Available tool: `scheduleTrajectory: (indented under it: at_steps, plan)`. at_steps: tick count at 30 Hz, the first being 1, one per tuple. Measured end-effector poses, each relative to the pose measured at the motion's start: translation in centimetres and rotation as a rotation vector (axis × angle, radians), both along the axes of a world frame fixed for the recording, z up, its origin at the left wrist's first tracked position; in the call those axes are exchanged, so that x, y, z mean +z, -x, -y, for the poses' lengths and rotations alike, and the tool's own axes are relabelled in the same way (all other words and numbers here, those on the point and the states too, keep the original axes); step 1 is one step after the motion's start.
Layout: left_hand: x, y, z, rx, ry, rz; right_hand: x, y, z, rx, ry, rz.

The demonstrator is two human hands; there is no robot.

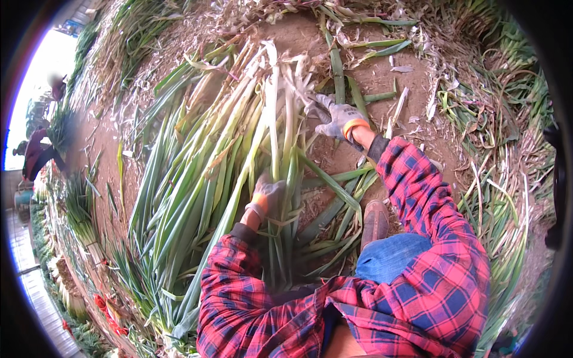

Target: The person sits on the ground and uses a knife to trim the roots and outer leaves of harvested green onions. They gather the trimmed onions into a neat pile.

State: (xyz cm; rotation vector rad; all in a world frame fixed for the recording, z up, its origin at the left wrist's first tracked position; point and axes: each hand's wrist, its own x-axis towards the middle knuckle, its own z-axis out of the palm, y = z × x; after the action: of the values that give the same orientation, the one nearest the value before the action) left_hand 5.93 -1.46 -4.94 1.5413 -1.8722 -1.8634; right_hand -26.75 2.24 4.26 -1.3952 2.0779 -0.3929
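A large heap of long green onions (210, 147) lies on the earth before me, pale root ends pointing away and green leaves toward me. My left hand (268, 192), in a grey glove with an orange cuff, is closed around the green part of a green onion (289, 121) at the heap's right side. Farther off, my right hand (338, 120), gloved alike, is at the pale, root end of the stalks. Its fingertips touch whitish, dry outer skins (304, 85); blur hides whether they are pinched.
Stripped green leaves (333, 223) are strewn beside my shoe (376, 219). Dry peelings (447, 85) litter the ground, with more leaf heaps (492, 215) to the right. At left stand a tied onion bundle (80, 219), red ties (109, 313) and a blurred person (38, 152).
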Motion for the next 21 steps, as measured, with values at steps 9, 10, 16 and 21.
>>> scheduleTrajectory:
  at_steps: [9,10,16,21]
  plan:
    - [1.3,-0.3,0.0,-0.050,-0.095,-0.145,-0.3,0.4,1.6,-0.017,-0.029,-0.049]
    - [3.2,0.9,-0.1,-0.001,-0.180,-0.121,-1.2,1.0,1.0,-0.026,-0.030,-0.064]
    - [4.3,-1.2,3.8,0.065,-0.077,-0.144,1.8,-1.6,-6.2,-0.098,-0.177,0.037]
    - [-2.4,-3.5,4.7,0.058,0.259,0.071,1.7,-7.0,-15.6,0.330,-0.193,0.198]
